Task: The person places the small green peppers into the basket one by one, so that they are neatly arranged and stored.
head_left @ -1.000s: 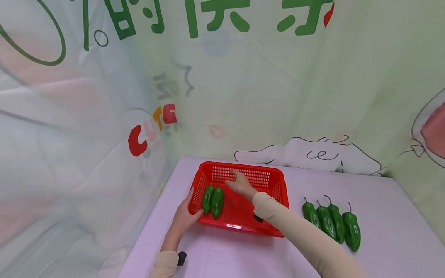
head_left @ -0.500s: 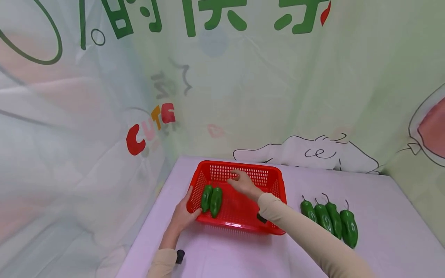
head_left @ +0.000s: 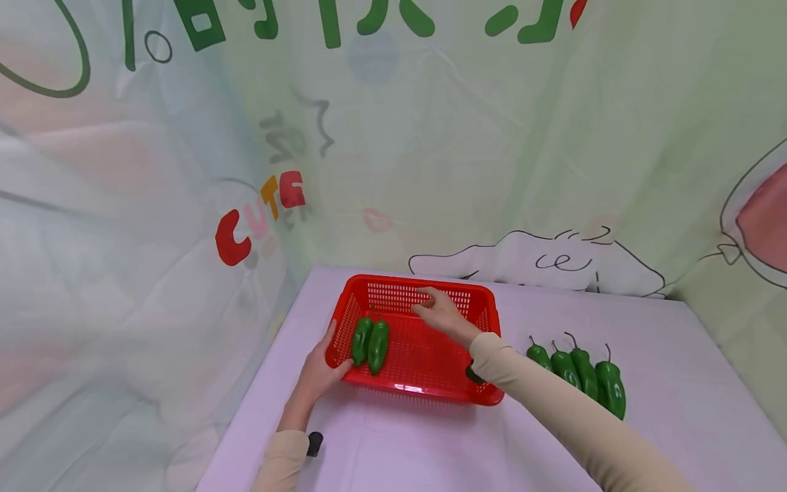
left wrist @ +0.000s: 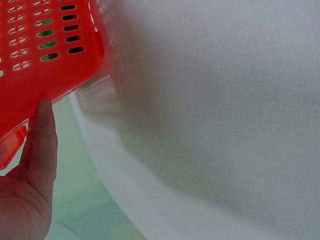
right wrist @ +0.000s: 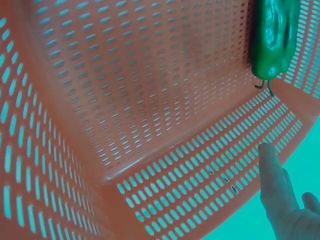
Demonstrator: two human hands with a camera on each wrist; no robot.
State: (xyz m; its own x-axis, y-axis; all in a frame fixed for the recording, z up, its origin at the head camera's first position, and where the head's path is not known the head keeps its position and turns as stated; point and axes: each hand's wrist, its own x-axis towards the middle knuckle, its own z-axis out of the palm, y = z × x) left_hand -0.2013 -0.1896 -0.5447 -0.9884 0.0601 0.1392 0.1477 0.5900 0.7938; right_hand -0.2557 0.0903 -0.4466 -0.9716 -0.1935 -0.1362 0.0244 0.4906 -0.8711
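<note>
My left hand (head_left: 318, 369) holds the front left corner of a red plastic basket (head_left: 408, 391), thumb over the front rim and fingers along the outer left side. In the left wrist view a straight finger (left wrist: 44, 145) lies against its slotted wall. Two green peppers (head_left: 370, 345) lie side by side at the left inside the basket, stems toward the back. Over the basket's back right part is my right hand (head_left: 444, 316), fingers loosely extended and nothing in them. In the right wrist view its fingers (right wrist: 272, 180) are near the slotted wall, apart from the peppers (right wrist: 275, 40).
Several green peppers (head_left: 581, 372) lie in a row right of the basket, partly covered by the right sleeve (head_left: 553, 403). A pale cloth covers the table (head_left: 430, 451). A printed curtain (head_left: 393, 171) stands behind and at the left.
My right hand has shifted a little right and back over the basket, still with nothing in it. The left hand keeps its place on the corner. The head view has tilted slightly.
</note>
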